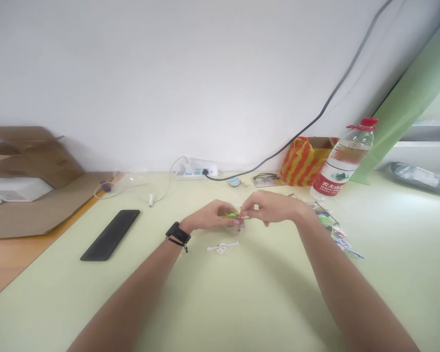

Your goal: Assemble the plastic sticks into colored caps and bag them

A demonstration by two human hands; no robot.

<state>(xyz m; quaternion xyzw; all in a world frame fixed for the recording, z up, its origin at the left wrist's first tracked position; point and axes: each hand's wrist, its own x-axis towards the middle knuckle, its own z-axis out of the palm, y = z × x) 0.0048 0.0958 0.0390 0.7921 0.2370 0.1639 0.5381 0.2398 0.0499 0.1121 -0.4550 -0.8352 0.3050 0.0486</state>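
Note:
Low over the middle of the table, my left hand point(213, 215) is closed around a small green and red plastic toy point(231, 215), whose exact kind I cannot make out. My right hand point(266, 206) pinches a thin red part of the same toy between thumb and fingertips, from the right side. Fingers cover much of the toy. Nearer to me on the table lies a small white plastic piece point(223, 248) with a round centre and two arms that end in arrow-like tips. It touches neither hand.
A black flat pad point(110, 235) lies at left, near a cardboard box point(25, 210). Along the wall are a power strip point(196, 171), glasses point(266, 177) and a striped bag point(304, 161). A tilted-looking water bottle point(335, 173) and small packaged parts point(339, 234) are at right.

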